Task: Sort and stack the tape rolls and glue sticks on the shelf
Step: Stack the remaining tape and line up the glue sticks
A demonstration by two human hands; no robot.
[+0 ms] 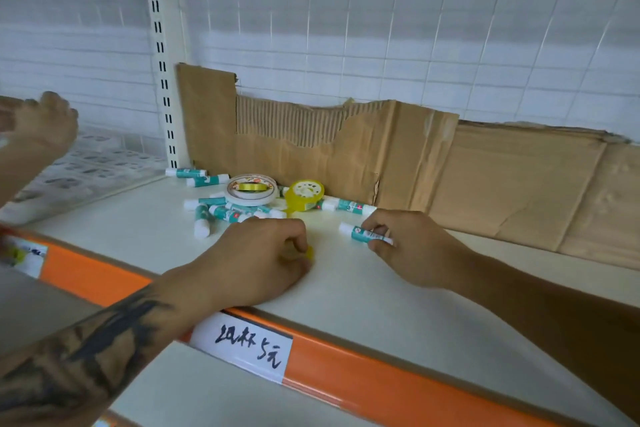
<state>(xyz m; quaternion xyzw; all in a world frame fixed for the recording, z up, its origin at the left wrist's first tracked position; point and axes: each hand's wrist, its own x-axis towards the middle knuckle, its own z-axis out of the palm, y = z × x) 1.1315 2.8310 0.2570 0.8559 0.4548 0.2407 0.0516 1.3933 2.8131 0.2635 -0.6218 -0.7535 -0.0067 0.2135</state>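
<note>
On the white shelf (381, 308) lies a heap of several teal-and-white glue sticks (221, 211). Among them are a wide white tape roll (252, 198) with a small yellow roll inside it and a yellow tape roll (304, 196) standing on edge. My right hand (412, 246) pinches one glue stick (363, 232), held just above the shelf to the right of the heap. Closer to the front edge, my left hand (263, 256) rests on the shelf with its fingers curled round a small yellow object (309, 252), mostly hidden.
Torn cardboard (381, 156) lines the shelf's back against a wire grid. A white slotted upright (166, 80) stands at the left. The orange front edge (346, 378) carries a handwritten price label (246, 347). Another person's hand (45, 121) reaches in at the far left.
</note>
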